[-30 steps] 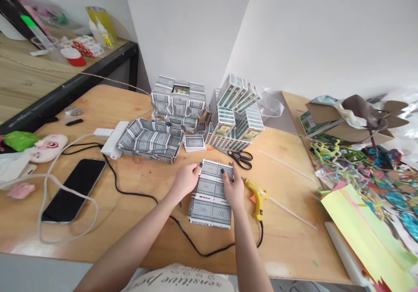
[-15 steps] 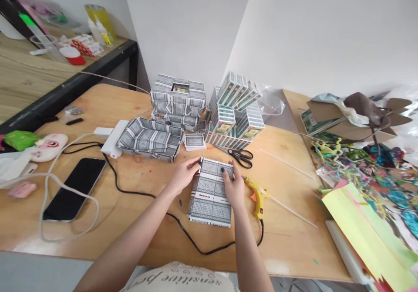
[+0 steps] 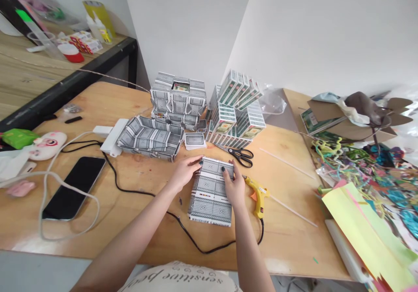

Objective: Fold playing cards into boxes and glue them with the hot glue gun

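A flat panel [image 3: 210,196] covered in grey patterned playing cards lies on the table in front of me. My left hand [image 3: 186,171] grips its upper left corner between thumb and fingers. At the upper right edge, my right hand [image 3: 234,186] holds it with the thumb on top and the fingers over the side. Beyond the panel are a small stack of cards [image 3: 195,140] and black-handled scissors [image 3: 241,156]. A yellow glue gun [image 3: 259,196] lies just right of my right hand.
An open card-covered tray [image 3: 150,139] stands left of a stack of card boxes [image 3: 238,113], with a card-covered box [image 3: 178,96] behind. A phone [image 3: 75,187] and cables lie left. Coloured paper [image 3: 369,226] and craft scraps [image 3: 385,165] cover the right side.
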### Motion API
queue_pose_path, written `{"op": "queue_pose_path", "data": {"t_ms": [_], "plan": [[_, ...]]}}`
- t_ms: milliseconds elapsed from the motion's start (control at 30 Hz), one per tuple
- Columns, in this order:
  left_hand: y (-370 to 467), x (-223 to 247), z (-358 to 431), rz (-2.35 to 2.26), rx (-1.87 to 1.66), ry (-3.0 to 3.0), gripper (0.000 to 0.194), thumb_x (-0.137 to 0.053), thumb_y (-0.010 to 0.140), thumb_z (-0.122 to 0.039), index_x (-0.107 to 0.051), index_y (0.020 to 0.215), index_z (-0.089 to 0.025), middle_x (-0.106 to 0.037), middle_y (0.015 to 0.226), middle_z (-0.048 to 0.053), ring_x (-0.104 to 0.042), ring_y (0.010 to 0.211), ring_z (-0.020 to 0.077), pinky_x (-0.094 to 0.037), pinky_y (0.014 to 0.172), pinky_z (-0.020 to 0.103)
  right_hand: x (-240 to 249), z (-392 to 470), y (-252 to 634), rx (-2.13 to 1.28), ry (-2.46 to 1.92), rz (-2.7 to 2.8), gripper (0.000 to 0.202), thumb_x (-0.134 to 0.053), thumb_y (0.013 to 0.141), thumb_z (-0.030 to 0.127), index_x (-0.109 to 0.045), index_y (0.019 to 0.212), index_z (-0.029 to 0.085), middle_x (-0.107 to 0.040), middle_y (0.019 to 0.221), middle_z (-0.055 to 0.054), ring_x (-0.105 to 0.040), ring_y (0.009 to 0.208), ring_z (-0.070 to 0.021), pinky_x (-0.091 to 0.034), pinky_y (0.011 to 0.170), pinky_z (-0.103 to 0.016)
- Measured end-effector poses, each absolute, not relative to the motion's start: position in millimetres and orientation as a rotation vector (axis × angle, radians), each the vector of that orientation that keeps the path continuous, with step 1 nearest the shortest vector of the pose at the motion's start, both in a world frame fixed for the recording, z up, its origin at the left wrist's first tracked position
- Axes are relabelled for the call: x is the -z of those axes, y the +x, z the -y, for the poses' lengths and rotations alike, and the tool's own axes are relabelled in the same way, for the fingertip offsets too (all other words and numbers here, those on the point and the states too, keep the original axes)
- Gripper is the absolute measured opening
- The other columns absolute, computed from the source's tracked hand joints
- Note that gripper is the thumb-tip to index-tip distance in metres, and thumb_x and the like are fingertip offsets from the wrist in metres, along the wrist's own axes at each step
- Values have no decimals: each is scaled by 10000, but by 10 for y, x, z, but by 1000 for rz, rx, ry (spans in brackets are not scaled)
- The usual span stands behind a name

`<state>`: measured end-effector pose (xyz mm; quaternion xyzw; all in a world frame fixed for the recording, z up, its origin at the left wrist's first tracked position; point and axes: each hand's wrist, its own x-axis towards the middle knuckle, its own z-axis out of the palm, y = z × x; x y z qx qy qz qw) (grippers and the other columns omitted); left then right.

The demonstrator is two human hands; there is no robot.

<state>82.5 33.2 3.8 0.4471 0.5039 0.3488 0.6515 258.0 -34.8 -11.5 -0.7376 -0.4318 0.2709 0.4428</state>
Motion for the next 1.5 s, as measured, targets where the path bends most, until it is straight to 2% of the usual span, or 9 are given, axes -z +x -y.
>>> {"op": "queue_pose_path", "data": {"t_ms": [333,533,667,867,1100,1233,1333,1500], "plan": [[822,20,-383,-1113,-771,919,399,-687,663,-223,-687,1060,-184,-692,1102,86,-646,984,250,-508,845,368,125,353,2592,-662,-1817,1081,575,-526,807,430,-475,1314,162,-555,1303,-108,-513,1206,-248,-384,1026,-408],[760,17,-405,-1072,-762,892,408,-693,657,-260,-683,1054,-165,-723,998,93,-661,943,251,-508,837,384,130,355,2600,-668,-1814,1075,579,-529,801,428,-474,1315,168,-560,1297,-105,-529,1185,-246,-396,1013,-402],[775,-8,-405,-1070,-756,923,378,-657,685,-234,-674,1055,-158,-721,1006,91,-649,981,251,-491,871,394,139,358,2600,-668,-1801,1071,574,-535,798,429,-484,1305,165,-564,1292,-106,-525,1191,-247,-400,1010,-402],[808,-69,-468,-1065,-744,1038,286,-654,663,-143,-673,948,-151,-708,1043,84,-621,1049,234,-431,962,364,150,361,2595,-678,-1784,1055,574,-538,795,443,-488,1299,172,-560,1297,-103,-529,1184,-244,-406,1004,-399],[787,-83,-479,-1069,-691,1123,272,-579,725,-149,-610,995,-169,-706,1025,85,-637,1013,228,-441,937,387,130,358,2593,-686,-1807,1056,592,-528,797,455,-472,1314,171,-553,1302,-104,-529,1177,-239,-397,1002,-389],[743,-126,-508,-1068,-647,1277,226,-561,732,-166,-587,954,-199,-710,989,46,-643,995,202,-451,923,341,128,358,2595,-679,-1807,1065,593,-525,796,464,-480,1306,166,-558,1295,-108,-541,1154,-238,-409,980,-382],[681,-162,-578,-1114,-581,1394,198,-561,712,-177,-591,904,-217,-704,972,33,-661,912,191,-493,850,304,128,360,2596,-666,-1807,1074,590,-525,796,465,-485,1302,165,-563,1288,-109,-547,1142,-239,-415,972,-376],[633,-232,-676,-1018,-465,1309,197,-584,707,-233,-569,903,-213,-683,974,42,-660,715,171,-542,608,273,121,363,2596,-657,-1804,1077,562,-525,798,453,-499,1285,172,-574,1274,-106,-565,1115,-241,-426,960,-387]]}}
